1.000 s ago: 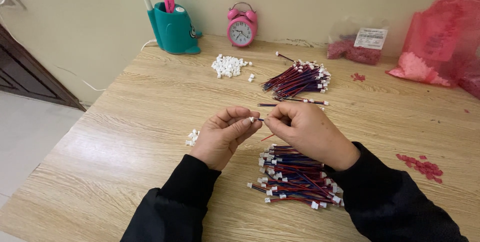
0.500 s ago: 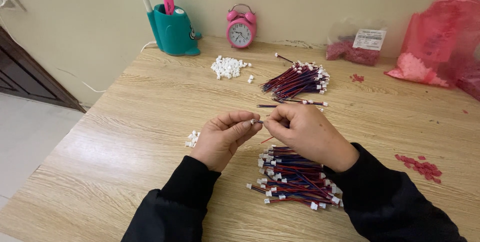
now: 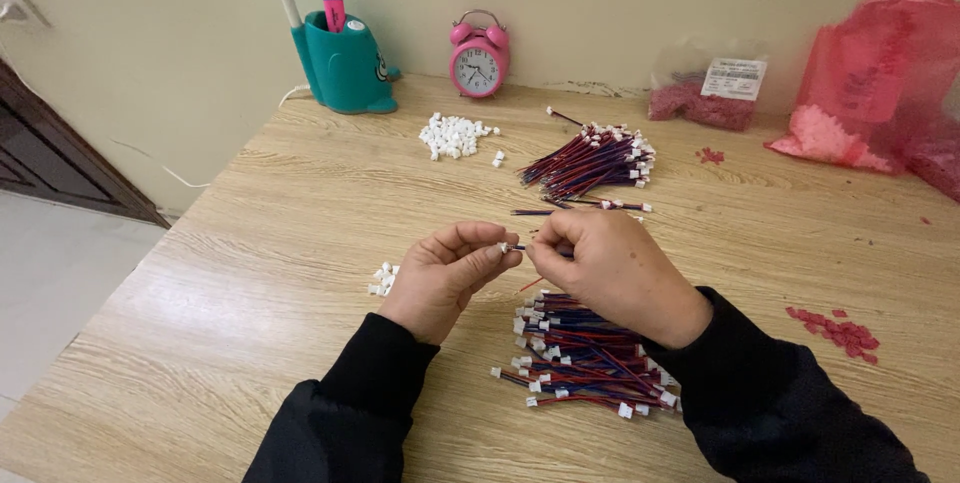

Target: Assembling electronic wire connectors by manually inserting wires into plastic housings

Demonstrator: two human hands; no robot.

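My left hand (image 3: 447, 276) pinches a small white connector (image 3: 504, 247) between thumb and forefinger. My right hand (image 3: 610, 271) holds a short red-and-blue wire (image 3: 519, 247) whose end meets that connector. Both hands hover over the wooden table (image 3: 250, 243), fingertips touching. Just below my right hand lies a pile of red-and-blue wires with white connectors (image 3: 585, 358). A few loose white connectors (image 3: 383, 278) sit left of my left hand.
Further back lie a second wire bundle (image 3: 590, 161) and a heap of white connectors (image 3: 452, 134). A teal pen holder (image 3: 343, 61), a pink alarm clock (image 3: 477, 56), a clear bag of red parts (image 3: 705, 91) and pink plastic bags (image 3: 880, 83) line the wall. Red bits (image 3: 838, 330) are scattered right.
Both hands have stayed in place; the fingers shifted only slightly around the connector and the wire end.
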